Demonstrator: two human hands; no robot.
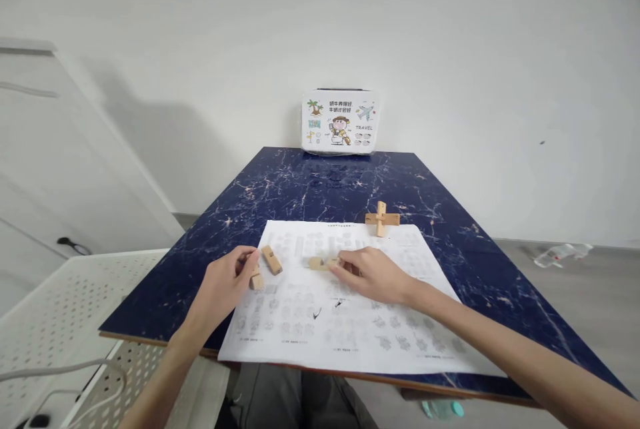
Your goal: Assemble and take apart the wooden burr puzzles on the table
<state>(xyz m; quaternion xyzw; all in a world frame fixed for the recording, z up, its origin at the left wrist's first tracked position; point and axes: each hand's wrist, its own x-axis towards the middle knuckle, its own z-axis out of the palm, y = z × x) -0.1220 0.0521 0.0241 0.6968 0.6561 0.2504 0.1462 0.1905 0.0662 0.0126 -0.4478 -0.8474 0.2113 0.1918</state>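
Observation:
My left hand [226, 280] is closed at the sheet's left edge, its fingertips on a notched wooden block [257, 280]. Just right of it a second notched wooden block [271, 260] lies loose on the paper. My right hand [371, 274] pinches another wooden block [317, 263] over the middle of the sheet; this block is blurred. At the sheet's far edge rests a wooden cross [382, 218] of interlocked pieces. Under it all lies the printed paper sheet [345, 336], with rows of small diagrams and two black check marks.
The dark blue marbled table [320, 189] carries a white cartoon-printed case [341, 120] against the wall. A white perforated stand [115, 276] with cables is at the left. Plastic bottles [561, 254] lie on the floor at right and below the table.

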